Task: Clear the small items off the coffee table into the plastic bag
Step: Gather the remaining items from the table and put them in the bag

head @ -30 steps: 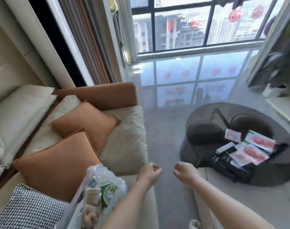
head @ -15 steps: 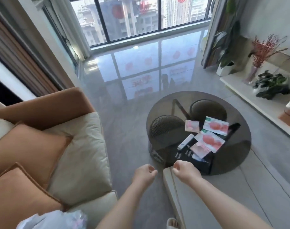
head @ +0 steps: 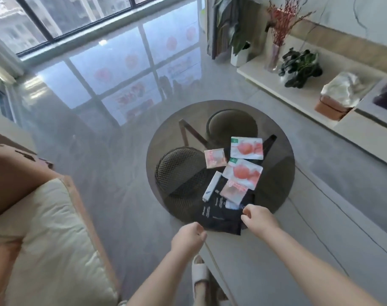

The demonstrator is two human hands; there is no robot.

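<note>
Head view shows your left hand point(head: 188, 238) and right hand point(head: 257, 218) curled loosely, holding nothing, at the near edge of the round glass surface point(head: 166, 138). Peach-printed packets point(head: 246, 148), a white stick point(head: 212, 189) and dark pouches point(head: 219, 214) lie near that edge. No plastic bag is in view.

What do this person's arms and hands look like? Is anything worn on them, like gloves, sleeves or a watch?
Both forearms are bare right to the bottom edge of the picture: no sleeves show. The left hand and the right hand wear no gloves, and no watch, bracelet or ring can be seen. Below them, one foot wears a white slipper.
</note>
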